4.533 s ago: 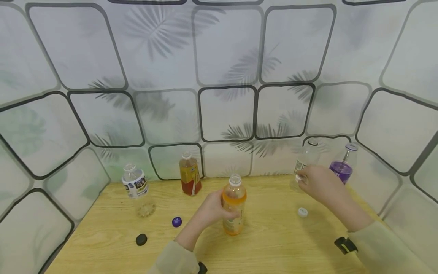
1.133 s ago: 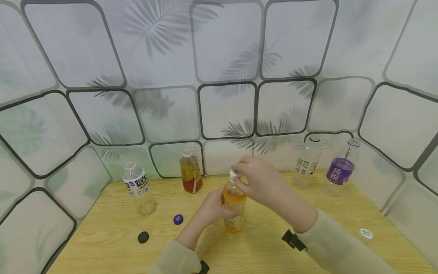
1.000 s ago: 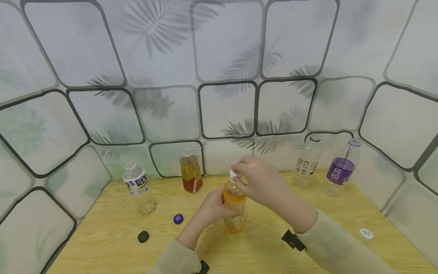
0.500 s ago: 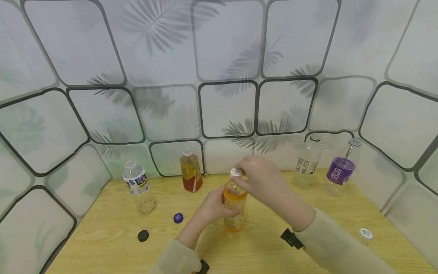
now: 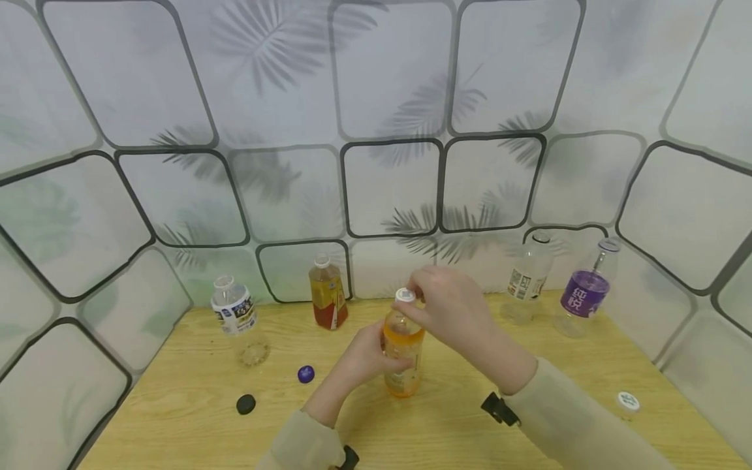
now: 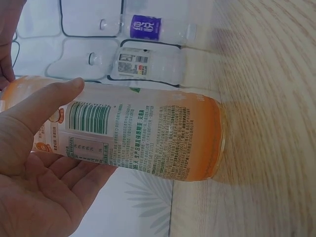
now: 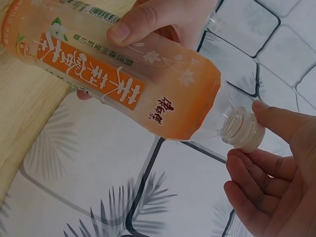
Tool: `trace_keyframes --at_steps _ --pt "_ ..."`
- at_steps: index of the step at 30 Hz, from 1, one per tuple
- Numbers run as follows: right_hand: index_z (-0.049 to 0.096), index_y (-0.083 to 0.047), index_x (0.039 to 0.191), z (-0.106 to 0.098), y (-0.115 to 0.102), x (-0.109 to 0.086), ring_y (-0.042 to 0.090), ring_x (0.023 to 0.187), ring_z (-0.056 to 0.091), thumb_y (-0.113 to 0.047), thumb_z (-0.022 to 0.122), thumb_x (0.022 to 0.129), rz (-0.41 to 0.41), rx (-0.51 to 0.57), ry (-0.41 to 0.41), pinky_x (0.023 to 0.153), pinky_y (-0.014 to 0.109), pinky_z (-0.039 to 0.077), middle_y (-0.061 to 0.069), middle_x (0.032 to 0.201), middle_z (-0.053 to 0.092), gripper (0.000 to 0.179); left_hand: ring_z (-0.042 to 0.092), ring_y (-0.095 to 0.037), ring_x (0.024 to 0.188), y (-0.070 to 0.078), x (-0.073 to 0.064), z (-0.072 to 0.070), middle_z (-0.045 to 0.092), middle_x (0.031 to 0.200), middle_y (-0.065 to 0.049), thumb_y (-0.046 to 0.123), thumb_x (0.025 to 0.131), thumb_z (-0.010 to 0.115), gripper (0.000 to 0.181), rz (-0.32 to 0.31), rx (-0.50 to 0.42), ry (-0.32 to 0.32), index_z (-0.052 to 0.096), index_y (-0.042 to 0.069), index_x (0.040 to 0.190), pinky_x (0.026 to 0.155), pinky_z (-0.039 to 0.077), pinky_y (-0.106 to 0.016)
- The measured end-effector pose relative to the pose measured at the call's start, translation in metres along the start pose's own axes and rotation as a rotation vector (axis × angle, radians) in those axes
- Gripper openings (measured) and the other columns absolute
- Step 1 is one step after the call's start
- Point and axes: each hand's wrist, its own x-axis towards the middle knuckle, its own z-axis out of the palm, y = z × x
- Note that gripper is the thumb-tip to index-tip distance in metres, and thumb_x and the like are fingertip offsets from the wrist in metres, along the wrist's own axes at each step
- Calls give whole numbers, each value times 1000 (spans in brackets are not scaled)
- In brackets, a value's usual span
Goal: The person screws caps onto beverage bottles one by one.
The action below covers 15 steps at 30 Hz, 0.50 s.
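An orange-labelled plastic bottle (image 5: pixel 403 356) stands upright on the table in the head view. My left hand (image 5: pixel 365 356) grips its middle, with the thumb across the label; the left wrist view shows its barcode side. At the top, my right hand (image 5: pixel 449 307) pinches the white cap (image 5: pixel 405 296) on the bottle's neck. In the right wrist view, the thumb and index finger press opposite sides of that cap (image 7: pixel 252 136), while the other fingers are loosely bent below it.
Uncapped bottles stand around: a clear one (image 5: pixel 235 316) at left, a yellow-red one (image 5: pixel 328 294) at back, a clear one (image 5: pixel 525 281) and a purple-labelled one (image 5: pixel 585 294) at right. Loose caps are black (image 5: pixel 245 404), purple (image 5: pixel 305 374) and white (image 5: pixel 628 401).
My right hand has come from beside the clear bottle at right to the orange-labelled bottle's neck, where a white cap now sits. Lately its fingers have shifted slightly around the cap.
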Motion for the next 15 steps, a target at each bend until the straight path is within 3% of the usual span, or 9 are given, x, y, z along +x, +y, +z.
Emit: trace_keyframes --at_steps 7,11,15 --pt "77 -6 118 0 4 -3 23 87 74 -41 86 89 -26 15 54 68 34 62 7 103 79 46 69 -37 126 -1 0 1 73 134 -15 10 85 89 57 14 16 -1 64 6 136 108 56 -56" --pt "75 -4 123 -1 10 0 29 107 75 -24 81 93 -134 138 95 90 44 64 11 119 78 36 70 -36 125 -1 0 0 74 133 -15 11 86 89 56 12 13 0 64 6 135 108 57 -56" --pt "73 -4 127 -1 14 1 31 119 72 -9 74 94 -221 263 32 104 50 59 11 127 77 33 70 -35 124 -2 1 0 74 132 -14 13 86 89 57 5 20 -2 64 7 137 106 58 -54"
